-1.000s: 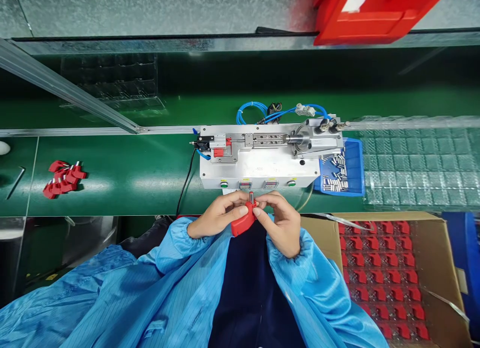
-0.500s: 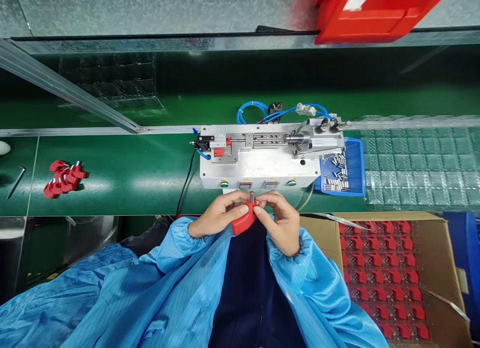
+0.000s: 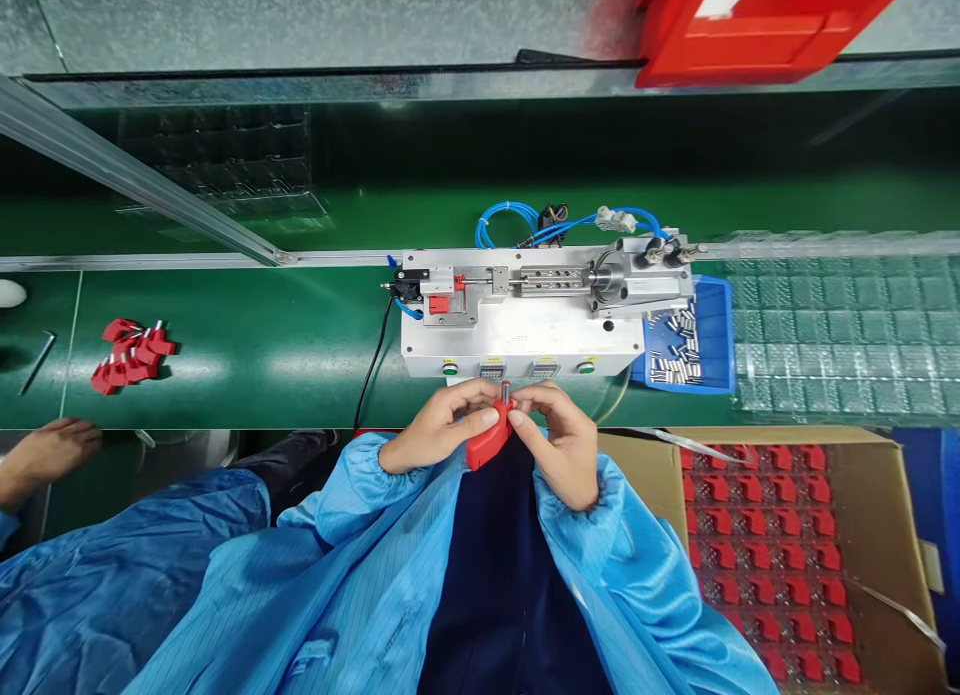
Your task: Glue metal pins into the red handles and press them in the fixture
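Head view: my two hands are gripping one red part, holding it in front of my chest at the bench edge.
My left hand is pinching its body between thumb and fingers, while my right hand is pinching its other side — right beside the metal pin, which is pointing away from me. Beyond, a machine is standing on the bench — a blue bin is sitting at its right end, and blue hoses are looping behind.
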Tool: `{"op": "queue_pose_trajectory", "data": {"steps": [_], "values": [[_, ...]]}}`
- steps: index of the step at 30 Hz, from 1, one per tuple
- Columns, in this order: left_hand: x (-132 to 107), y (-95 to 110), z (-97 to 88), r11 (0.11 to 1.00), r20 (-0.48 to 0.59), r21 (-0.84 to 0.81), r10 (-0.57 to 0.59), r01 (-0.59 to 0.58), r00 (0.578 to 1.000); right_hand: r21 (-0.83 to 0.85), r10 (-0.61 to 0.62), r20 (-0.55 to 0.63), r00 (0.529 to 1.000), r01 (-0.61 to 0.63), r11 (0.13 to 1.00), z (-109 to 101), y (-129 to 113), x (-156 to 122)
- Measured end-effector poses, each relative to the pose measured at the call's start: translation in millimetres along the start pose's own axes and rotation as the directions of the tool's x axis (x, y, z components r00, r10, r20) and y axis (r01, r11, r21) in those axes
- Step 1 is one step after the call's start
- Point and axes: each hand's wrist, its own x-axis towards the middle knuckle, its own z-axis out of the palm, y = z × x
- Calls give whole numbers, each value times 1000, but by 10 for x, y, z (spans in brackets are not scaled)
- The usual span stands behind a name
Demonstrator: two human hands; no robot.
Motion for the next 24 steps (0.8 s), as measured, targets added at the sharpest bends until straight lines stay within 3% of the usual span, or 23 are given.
{"op": "queue_pose_trajectory", "data": {"steps": [19,24], "values": [[33,11,-12,998,49,31,-54,53,997,-92,-119,91,989,127,988,-110,-20,74],[22,21,-2,997,81,-33,-61,63,995,-82,-125,83,989,131,988,-100,-2,44]]}}
